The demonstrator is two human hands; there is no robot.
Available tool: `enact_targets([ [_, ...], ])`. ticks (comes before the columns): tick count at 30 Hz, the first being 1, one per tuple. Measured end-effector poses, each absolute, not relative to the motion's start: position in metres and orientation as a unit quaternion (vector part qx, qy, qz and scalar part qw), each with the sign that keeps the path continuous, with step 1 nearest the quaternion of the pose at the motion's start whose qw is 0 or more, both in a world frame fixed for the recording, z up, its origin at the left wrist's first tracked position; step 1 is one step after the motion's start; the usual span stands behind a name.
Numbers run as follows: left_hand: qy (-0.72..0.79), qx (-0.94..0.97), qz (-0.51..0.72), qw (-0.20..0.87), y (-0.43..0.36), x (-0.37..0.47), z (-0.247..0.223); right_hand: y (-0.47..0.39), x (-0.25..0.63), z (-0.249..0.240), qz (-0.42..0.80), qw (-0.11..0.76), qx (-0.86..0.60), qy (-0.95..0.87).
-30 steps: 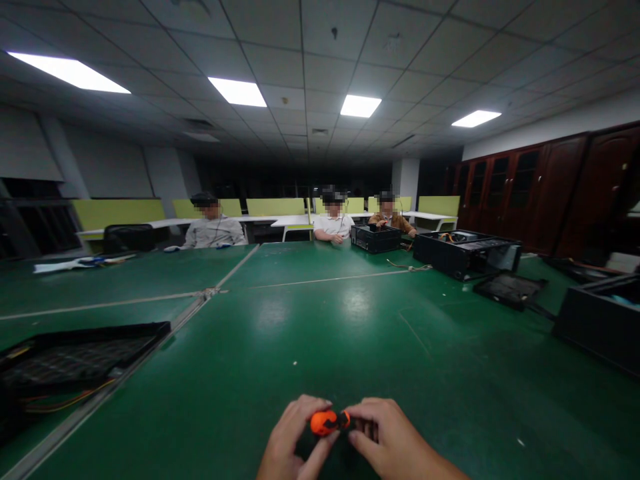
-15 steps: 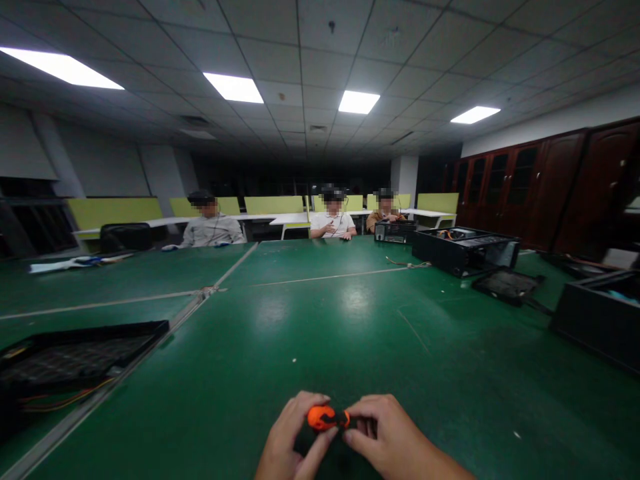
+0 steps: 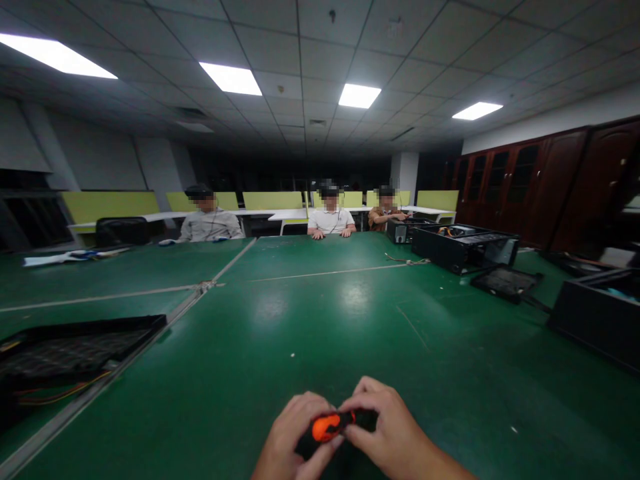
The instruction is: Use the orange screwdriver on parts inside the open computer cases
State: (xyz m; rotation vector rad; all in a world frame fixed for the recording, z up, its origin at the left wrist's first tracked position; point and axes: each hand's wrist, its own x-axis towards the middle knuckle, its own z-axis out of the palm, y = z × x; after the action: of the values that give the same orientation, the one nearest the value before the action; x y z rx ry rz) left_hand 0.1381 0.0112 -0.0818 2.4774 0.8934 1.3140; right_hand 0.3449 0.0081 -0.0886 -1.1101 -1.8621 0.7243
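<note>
An orange and black tool (image 3: 327, 428), its exact kind hard to make out, lies crosswise between my hands at the bottom centre, over the green table (image 3: 240, 373). My left hand (image 3: 295, 433) grips its rounded orange end between thumb and fingers. On the other side, my right hand (image 3: 387, 423) pinches the narrower black part, which has a thin orange ring. The fingertips of both hands nearly meet around the tool.
A black panel with wires (image 3: 75, 353) lies at the left. Black computer cases (image 3: 460, 250), (image 3: 600, 320) and a black tray (image 3: 507, 283) stand at the right. Three people (image 3: 210, 223), (image 3: 331, 219), (image 3: 386, 217) sit across the table.
My right hand has shifted its fingers along the tool, which now tilts slightly. The middle person's hands have come down to the table edge; a case at the far right has moved right.
</note>
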Motion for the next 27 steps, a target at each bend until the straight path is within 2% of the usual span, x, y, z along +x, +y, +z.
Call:
enact_targets([
  [6,0.355,0.815,0.451,0.079,0.014,0.133,-0.087,0.014,0.347,-0.094,0.274,0.404,-0.453,-0.746],
  [12,0.209,0.893,0.396,0.048,0.024,0.134,-0.092,0.017,0.352,-0.100,0.159,0.402,-0.434,-0.791],
  [17,0.297,0.887,0.339,0.097,0.011,0.143,-0.086,0.013,0.355,-0.095,0.098,0.375,-0.458,-0.800],
  [23,0.350,0.796,0.481,0.110,0.016,0.135,-0.087,0.018,0.350,-0.104,0.241,0.310,-0.489,-0.779],
  [27,0.386,0.749,0.533,0.079,0.019,0.130,-0.089,0.021,0.350,-0.107,0.221,0.305,-0.470,-0.799],
])
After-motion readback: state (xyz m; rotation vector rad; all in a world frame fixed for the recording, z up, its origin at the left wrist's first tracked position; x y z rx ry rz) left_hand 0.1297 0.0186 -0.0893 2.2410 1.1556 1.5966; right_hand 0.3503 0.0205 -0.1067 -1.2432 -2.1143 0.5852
